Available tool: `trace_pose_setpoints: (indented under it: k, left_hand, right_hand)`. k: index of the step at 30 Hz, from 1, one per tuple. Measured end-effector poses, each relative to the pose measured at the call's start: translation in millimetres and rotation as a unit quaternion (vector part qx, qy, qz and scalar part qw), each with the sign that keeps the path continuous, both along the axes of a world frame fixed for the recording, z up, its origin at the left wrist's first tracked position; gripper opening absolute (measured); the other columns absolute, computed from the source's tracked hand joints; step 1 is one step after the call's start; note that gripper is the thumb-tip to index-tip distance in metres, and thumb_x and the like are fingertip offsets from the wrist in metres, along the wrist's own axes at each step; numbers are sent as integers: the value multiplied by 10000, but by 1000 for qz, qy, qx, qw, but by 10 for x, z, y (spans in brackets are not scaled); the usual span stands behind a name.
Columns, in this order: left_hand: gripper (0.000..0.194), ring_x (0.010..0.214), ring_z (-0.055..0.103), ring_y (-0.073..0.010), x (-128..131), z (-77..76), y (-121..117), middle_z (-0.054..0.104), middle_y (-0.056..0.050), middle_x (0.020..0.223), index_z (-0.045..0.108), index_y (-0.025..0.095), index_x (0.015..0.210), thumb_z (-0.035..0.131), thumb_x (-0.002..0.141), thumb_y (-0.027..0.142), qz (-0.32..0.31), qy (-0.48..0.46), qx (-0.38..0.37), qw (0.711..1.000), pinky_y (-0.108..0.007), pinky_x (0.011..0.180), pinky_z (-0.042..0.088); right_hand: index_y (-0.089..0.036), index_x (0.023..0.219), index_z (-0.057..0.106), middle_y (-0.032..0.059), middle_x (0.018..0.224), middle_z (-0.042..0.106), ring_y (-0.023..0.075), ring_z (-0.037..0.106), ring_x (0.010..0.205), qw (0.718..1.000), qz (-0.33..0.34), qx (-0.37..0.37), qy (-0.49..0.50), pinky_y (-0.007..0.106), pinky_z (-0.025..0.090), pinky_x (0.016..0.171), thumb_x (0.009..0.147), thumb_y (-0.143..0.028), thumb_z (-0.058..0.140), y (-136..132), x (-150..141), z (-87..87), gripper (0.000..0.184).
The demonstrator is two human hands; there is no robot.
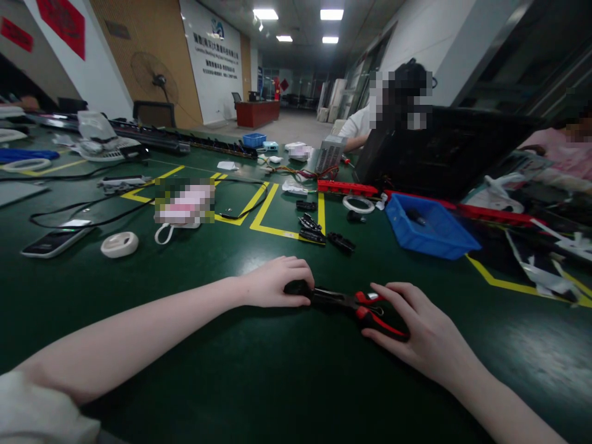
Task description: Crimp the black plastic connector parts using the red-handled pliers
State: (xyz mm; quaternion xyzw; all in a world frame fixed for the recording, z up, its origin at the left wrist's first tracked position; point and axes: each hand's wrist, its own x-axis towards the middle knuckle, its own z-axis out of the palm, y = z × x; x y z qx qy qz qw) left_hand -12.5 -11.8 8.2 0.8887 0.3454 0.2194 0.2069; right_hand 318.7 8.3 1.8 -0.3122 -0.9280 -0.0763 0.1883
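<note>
My right hand (416, 327) is closed round the red and black handles of a pair of long-nose pliers (345, 300). Their jaws point left, toward my left hand (280, 282). Curled fingers of that hand hold a small black part (298, 288), mostly covered by the thumb and fingers. The tips of the pliers meet or overlap this part; whether they grip it I cannot tell. Just beyond my hands, several small black plastic pieces (312, 227) lie by a yellow tape corner (287, 233) on the green table (222, 370).
A blue bin (432, 228) with a dark item inside stands at the right. White tape rolls (358, 204), a phone (58, 239), a white ring-shaped piece (119, 245) and a black cable (92, 213) lie around. Across the table, a person sits behind a large black panel (439, 154).
</note>
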Motion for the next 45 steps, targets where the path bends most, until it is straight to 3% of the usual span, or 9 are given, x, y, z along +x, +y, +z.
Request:
trace_pose_setpoints:
  k: [10, 19, 45]
  left_hand:
    - [208, 1052, 593, -230, -22, -8, 5, 608, -59, 1133, 664, 203, 1045, 731, 888, 323, -11, -1, 2, 1000, -343, 895, 440]
    - [250, 1054, 593, -233, -33, -21, 23, 595, -55, 1110, 694, 207, 1031, 785, 838, 337, -12, -20, -25, 999, -347, 911, 444]
    - [242, 1068, 604, -231, -32, -43, 56, 615, -57, 1132, 708, 205, 1025, 800, 823, 302, -27, -68, -59, 996, -371, 939, 451]
  right_hand:
    - [-162, 1219, 567, 138, 1099, 676, 288, 661, 967, 999, 7, 36, 41, 424, 549, 794, 883, -436, 630, -23, -44, 30, 438]
    - [-169, 1203, 582, 133, 1085, 697, 278, 673, 954, 997, 37, 36, 50, 411, 552, 790, 863, -430, 659, -130, -146, 51, 435]
    - [-167, 1157, 600, 114, 998, 725, 228, 694, 815, 996, 58, 60, 29, 341, 531, 667, 846, -387, 644, -113, -135, 115, 383]
